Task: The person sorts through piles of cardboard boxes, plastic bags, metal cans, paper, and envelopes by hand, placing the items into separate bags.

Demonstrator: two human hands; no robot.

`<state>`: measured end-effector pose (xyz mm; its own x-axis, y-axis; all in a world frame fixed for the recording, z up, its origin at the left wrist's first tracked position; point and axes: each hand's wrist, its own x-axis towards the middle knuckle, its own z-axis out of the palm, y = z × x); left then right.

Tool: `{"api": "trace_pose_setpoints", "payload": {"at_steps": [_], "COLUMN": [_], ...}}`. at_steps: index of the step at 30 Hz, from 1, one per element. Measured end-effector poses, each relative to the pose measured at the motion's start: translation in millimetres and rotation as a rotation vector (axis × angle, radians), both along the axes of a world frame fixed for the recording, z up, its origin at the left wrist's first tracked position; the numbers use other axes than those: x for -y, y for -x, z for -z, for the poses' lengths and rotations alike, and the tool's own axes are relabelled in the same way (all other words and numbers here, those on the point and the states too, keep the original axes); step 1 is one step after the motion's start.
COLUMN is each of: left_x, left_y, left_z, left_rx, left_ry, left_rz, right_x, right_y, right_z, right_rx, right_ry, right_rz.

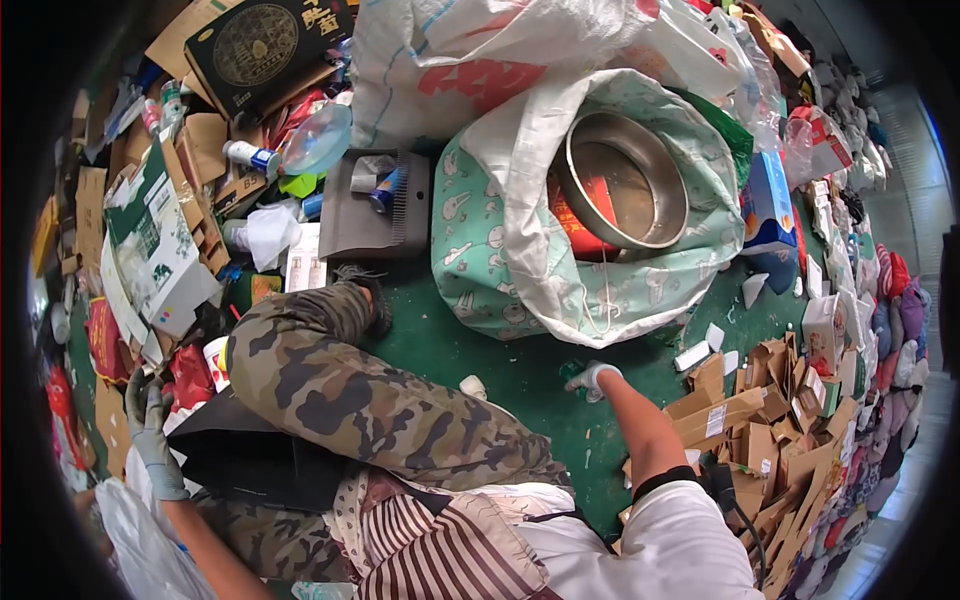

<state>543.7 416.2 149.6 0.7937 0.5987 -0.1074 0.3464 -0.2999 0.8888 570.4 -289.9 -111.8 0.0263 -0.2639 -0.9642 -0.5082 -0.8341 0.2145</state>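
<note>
Grey-gloved left grip [155,440] gapes, seemingly empty, near crumpled red plastic [190,376] at left; right grip's [594,381] hold unclear; sorting seems underway, next needing a pinch.

You've got a dark green floor [420,325], scuffed and flecked with pale specks. Far right of your view: pale, corrugated-looking wall [908,175], with bluish-white light brightest along its upper edge. Soft multicolored bundles [905,340] are heaped in a long bank on your right, next to that wall. Your lens blacks out the corners.
</note>
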Motion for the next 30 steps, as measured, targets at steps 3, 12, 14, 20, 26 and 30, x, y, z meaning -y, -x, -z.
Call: {"api": "trace_pose_setpoints", "payload": {"at_steps": [3, 12, 14, 20, 26, 30], "left_x": [6, 38, 46, 108, 161, 176], "left_y": [10, 64, 76, 103, 77, 76], "left_z": [-6, -44, -62, -168, -238, -231], "left_rx": [0.046, 0.237, 0.268, 0.648, 1.371, 1.529], "left_ry": [-0.020, 0.052, 0.015, 0.377, 0.187, 0.317], "left_rz": [-0.005, -0.243, -0.249, 0.254, 0.944, 0.978], "right_x": [-11, -182, -237, -306, -293, -248], "right_y": [-10, -101, -115, -124, -114, -108], "right_z": [13, -20, -49, -87, -91, -81], "right_rx": [0.153, 0.475, 0.553, 0.575, 0.534, 0.471], "right_ry": [0.122, -0.175, -0.293, -0.456, -0.443, -0.455], "right_rz": [-0.437, -0.920, -0.973, -1.114, -1.215, -1.282]}}
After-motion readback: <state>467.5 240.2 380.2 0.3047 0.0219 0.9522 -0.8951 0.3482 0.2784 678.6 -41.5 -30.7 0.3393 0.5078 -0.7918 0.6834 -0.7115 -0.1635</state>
